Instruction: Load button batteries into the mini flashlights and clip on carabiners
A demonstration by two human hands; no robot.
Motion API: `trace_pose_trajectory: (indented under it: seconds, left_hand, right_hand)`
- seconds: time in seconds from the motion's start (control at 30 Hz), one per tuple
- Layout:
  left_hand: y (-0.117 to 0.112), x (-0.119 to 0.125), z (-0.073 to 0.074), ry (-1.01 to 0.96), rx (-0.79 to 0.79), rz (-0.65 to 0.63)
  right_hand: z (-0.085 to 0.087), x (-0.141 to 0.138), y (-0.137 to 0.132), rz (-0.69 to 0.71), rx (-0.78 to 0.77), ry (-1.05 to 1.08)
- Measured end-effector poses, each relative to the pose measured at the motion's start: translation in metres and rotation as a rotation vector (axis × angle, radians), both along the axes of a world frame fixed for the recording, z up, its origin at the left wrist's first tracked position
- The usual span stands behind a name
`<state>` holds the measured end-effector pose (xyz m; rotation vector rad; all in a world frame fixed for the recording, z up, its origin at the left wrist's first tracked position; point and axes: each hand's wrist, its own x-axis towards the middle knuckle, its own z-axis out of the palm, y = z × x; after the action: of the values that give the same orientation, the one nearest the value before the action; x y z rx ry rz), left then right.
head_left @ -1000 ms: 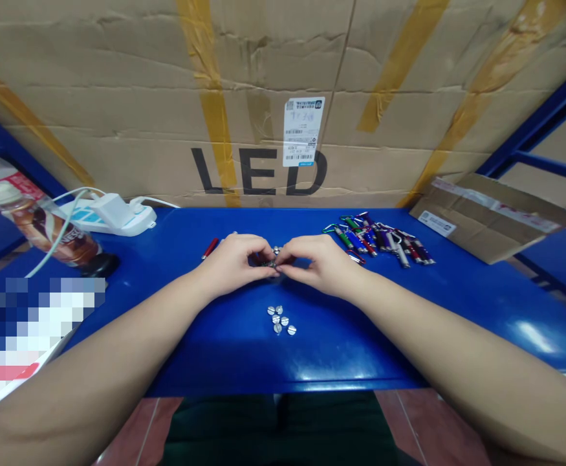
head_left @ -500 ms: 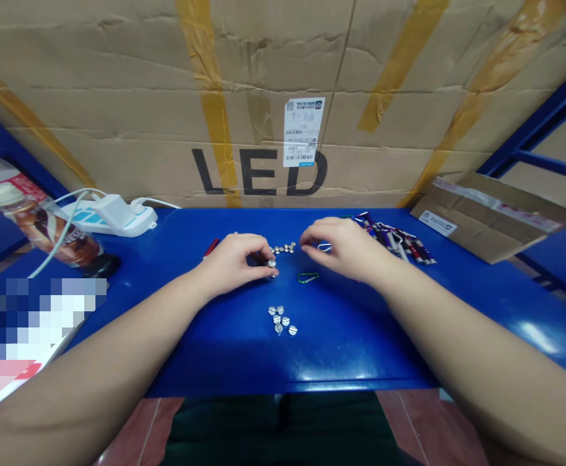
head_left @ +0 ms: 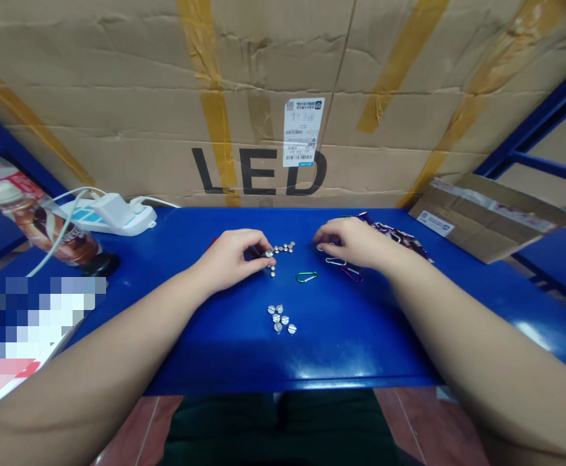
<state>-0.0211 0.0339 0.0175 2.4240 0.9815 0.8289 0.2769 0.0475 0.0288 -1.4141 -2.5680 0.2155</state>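
My left hand [head_left: 231,257] rests on the blue table [head_left: 360,336] with its fingers curled round a small dark cylindrical part tipped in silver. My right hand [head_left: 353,243] lies to the right, fingers bent down on the table by the pile of coloured keychain flashlights [head_left: 403,241]; what it pinches I cannot make out. Between the hands lie a row of small silver discs [head_left: 284,247] and a green carabiner clip [head_left: 306,277]. A silver and a pink clip [head_left: 345,267] lie under my right hand. A cluster of silver screw caps [head_left: 281,319] sits nearer me.
A big cardboard box marked LED [head_left: 263,97] stands along the back. A white power strip [head_left: 110,215] and a bottle [head_left: 35,220] are at the left. A flat cardboard piece [head_left: 491,213] lies at the right.
My hands were joined over a small part at the centre. My right hand has moved away right to the flashlight pile; the green clip now lies on the table. My left hand stayed.
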Motion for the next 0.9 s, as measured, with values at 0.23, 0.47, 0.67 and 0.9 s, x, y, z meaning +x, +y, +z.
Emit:
trace_pose_trajectory:
  seconds: [0.23,0.47,0.67,0.9]
  left_hand:
    - [0.010,-0.008,-0.001,-0.015,0.050,0.264]
    - [0.011,-0.008,0.001,-0.023,-0.010,0.335]
    - [0.011,-0.008,0.002,-0.005,-0.008,0.338]
    - [0.012,-0.009,0.003,-0.020,0.004,0.344]
  right_hand:
    - [-0.014,-0.043,-0.011,0.152,0.133,0.029]
    - [-0.023,-0.074,-0.012,0.166,0.159,-0.023]
    - [-0.024,-0.079,-0.014,0.170,0.127,-0.024]
    - [-0.017,-0.084,-0.030,0.372,0.121,-0.022]
